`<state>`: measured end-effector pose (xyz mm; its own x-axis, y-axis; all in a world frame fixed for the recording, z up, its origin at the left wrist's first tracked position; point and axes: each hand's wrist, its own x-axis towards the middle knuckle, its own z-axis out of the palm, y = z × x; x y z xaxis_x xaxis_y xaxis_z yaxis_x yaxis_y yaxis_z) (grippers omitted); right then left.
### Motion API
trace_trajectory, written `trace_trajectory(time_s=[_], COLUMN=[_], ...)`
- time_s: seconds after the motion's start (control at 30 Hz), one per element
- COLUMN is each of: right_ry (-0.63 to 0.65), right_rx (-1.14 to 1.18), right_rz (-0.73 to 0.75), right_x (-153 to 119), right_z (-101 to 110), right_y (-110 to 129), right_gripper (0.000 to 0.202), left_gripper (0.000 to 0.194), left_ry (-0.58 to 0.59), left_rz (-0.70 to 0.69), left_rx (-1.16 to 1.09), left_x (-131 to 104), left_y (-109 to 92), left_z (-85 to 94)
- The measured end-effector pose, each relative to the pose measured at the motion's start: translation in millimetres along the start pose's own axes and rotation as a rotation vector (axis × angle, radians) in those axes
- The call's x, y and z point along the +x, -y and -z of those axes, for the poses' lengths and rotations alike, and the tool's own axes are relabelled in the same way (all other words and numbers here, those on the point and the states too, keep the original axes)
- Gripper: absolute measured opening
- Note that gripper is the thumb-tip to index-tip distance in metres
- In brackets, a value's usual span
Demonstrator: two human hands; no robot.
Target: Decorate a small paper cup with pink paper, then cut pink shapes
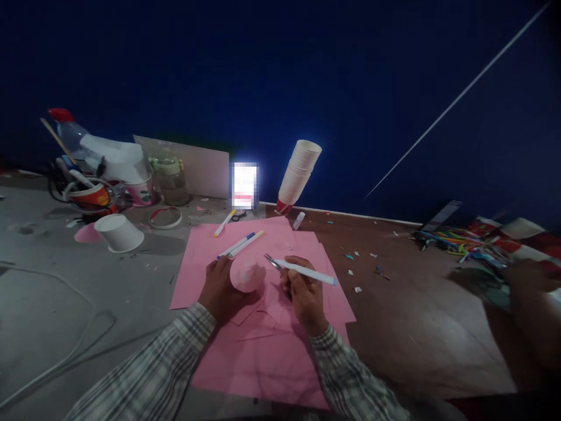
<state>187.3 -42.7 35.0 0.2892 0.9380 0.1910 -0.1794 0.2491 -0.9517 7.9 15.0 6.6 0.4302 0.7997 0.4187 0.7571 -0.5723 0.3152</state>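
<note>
My left hand is closed around a pale pink rounded thing, perhaps a cup with pink paper on it; its far side is hidden. In my right hand are scissors, blades pointing left toward the pink thing but apart from it. The same hand also grips a white marker with a light blue end, lying across the fingers. Both hands are above overlapping pink paper sheets. Just beyond my left hand, a blue-capped marker and a yellow-ended marker lie side by side.
A tilted stack of paper cups stands at the back. On the left are a white cup, a tape ring, a glass jar and a cable. Paper scraps dot the brown table. Another person's hand is at right.
</note>
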Motion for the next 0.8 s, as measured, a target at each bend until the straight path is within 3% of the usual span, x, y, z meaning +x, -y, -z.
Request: trace_trajectory(time_s=[0.23, 0.8], right_ry=[-0.015, 0.017], right_rx=[-0.079, 0.064], right_rz=[0.069, -0.018], right_x=[-1.7, 0.5], right_z=[0.8, 1.0], right_y=[-0.6, -2.1], right_gripper=[0.026, 0.025], left_gripper=[0.047, 0.060], left_ry=[-0.039, -0.022], left_rz=[-0.038, -0.023], left_rx=[0.045, 0.037], left_x=[-1.8, -2.3], left_y=[2.9, 4.2], left_z=[-2.0, -0.3])
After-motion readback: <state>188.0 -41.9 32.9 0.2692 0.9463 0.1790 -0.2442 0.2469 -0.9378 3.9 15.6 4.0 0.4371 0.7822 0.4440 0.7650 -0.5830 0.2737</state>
